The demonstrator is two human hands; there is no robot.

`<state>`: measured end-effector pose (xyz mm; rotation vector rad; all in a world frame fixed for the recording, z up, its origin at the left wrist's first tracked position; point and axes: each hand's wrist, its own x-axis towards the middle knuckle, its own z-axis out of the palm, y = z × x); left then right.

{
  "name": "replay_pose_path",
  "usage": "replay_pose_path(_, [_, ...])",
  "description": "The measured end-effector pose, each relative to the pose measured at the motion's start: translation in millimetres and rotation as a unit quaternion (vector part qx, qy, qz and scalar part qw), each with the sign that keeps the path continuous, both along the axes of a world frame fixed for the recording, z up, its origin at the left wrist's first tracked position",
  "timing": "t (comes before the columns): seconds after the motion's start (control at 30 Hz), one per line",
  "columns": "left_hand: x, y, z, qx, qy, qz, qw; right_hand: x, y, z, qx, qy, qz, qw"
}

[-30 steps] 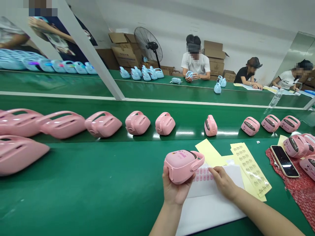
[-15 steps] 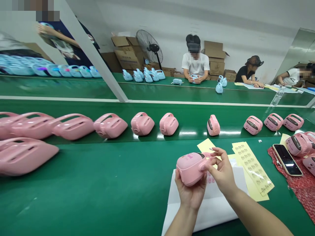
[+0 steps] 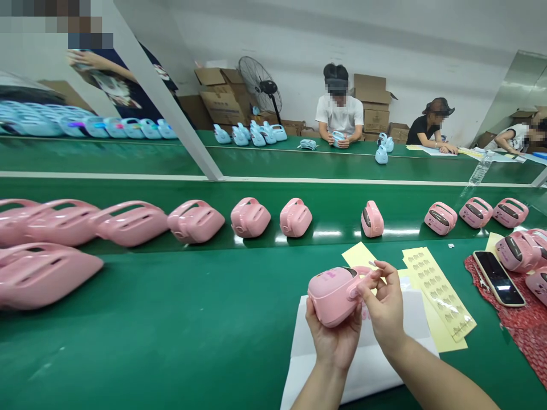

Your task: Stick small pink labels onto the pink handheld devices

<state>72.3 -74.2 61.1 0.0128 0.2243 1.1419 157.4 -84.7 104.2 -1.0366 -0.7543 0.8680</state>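
Over a white sheet (image 3: 376,364) on the green tabletop (image 3: 192,319), the left hand (image 3: 335,341) cups a pink handled casing (image 3: 331,290), grip wrapped around it. The right hand (image 3: 384,307) has its grip pinched on the casing's handle end. Beyond lie yellow sticker sheets (image 3: 436,290), then a row of pink casings (image 3: 250,217).

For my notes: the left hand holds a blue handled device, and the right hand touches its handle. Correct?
No. The head view shows the handled device in the left hand is pink, not blue; the right hand does touch its handle.
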Motion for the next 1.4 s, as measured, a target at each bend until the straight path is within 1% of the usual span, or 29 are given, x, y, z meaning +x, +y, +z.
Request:
replay_pose_path(0.1, [0.5,-1.3,-1.0,0.01,-0.001,0.006,1.0,-2.7,0.2,-5.6,0.03,-0.033,-0.02,0.999])
replay_pose_path(0.2, [0.9,-2.3,-4.0,0.028,-0.008,0.002,1.0,-4.6,0.9,-13.7,0.065,-0.13,-0.055,0.988])
replay_pose_path(0.27, [0.8,-1.9,-7.5,0.04,-0.029,-0.005,0.999,-5.3,1.6,-18.6,0.099,-0.22,-0.075,0.967])
replay_pose_path(0.37, [-0.4,0.3,-14.7,0.075,-0.08,-0.012,0.994,-4.0,3.6,-22.3,0.165,-0.332,-0.112,0.922])
replay_pose_path(0.43, [-2.7,2.3,-20.1,0.109,-0.108,-0.035,0.988,1.1,6.5,-23.6,0.163,-0.377,-0.131,0.902])
replay_pose_path(0.47, [-4.6,3.1,-22.8,0.125,-0.12,-0.051,0.984,5.6,8.6,-24.9,0.143,-0.389,-0.13,0.901])
replay_pose_path(0.53, [-9.8,4.2,-28.0,0.15,-0.132,-0.082,0.976,18.2,13.5,-31.2,0.095,-0.391,-0.114,0.908])
replay_pose_path(0.57, [-13.1,4.5,-30.5,0.153,-0.132,-0.088,0.975,25.8,15.8,-36.6,0.08,-0.389,-0.103,0.912])
replay_pose_path(0.63, [-20.2,4.4,-35.2,0.139,-0.118,-0.077,0.98,40.9,18.7,-52.0,0.07,-0.405,-0.064,0.909])
replay_pose_path(0.7, [-26.9,4.1,-39.4,0.103,-0.094,-0.048,0.989,52.3,18.0,-70.8,0.074,-0.454,0.001,0.888])
replay_pose_path(0.77, [-31.6,4.3,-42.5,0.067,-0.076,-0.022,0.995,57.3,14.5,-89.0,0.079,-0.506,0.058,0.857])
replay_pose_path(0.83, [-33.7,5.3,-44.4,0.05,-0.07,-0.011,0.996,56.6,10.2,-103.1,0.095,-0.543,0.068,0.832])
replay_pose_path(0.93, [-33.0,7.7,-45.6,0.059,-0.07,-0.013,0.996,51.4,5.4,-113.3,0.143,-0.574,0.036,0.806])
replay_pose_path(1.0, [-31.8,9.2,-45.9,0.078,-0.072,-0.016,0.994,49.2,3.8,-112.3,0.178,-0.576,0.027,0.797])
replay_pose_path(1.07, [-30.9,10.4,-46.0,0.094,-0.073,-0.016,0.993,49.1,3.0,-105.0,0.203,-0.557,0.021,0.805])
replay_pose_path(1.13, [-30.4,11.0,-45.9,0.098,-0.072,-0.017,0.992,49.7,2.6,-91.5,0.205,-0.522,-0.003,0.828])
replay_pose_path(1.2, [-29.8,11.2,-45.4,0.098,-0.072,-0.018,0.992,48.7,1.8,-73.3,0.188,-0.483,-0.038,0.855])
replay_pose_path(1.27, [-28.5,11.0,-44.5,0.103,-0.073,-0.019,0.992,44.2,0.3,-53.6,0.186,-0.457,-0.051,0.868])
replay_pose_path(1.33, [-26.6,10.2,-43.1,0.11,-0.075,-0.018,0.991,36.3,-1.5,-36.2,0.206,-0.454,-0.022,0.866])
replay_pose_path(1.4, [-24.6,8.8,-41.0,0.109,-0.073,-0.01,0.991,26.8,-2.4,-23.9,0.228,-0.473,0.013,0.851])
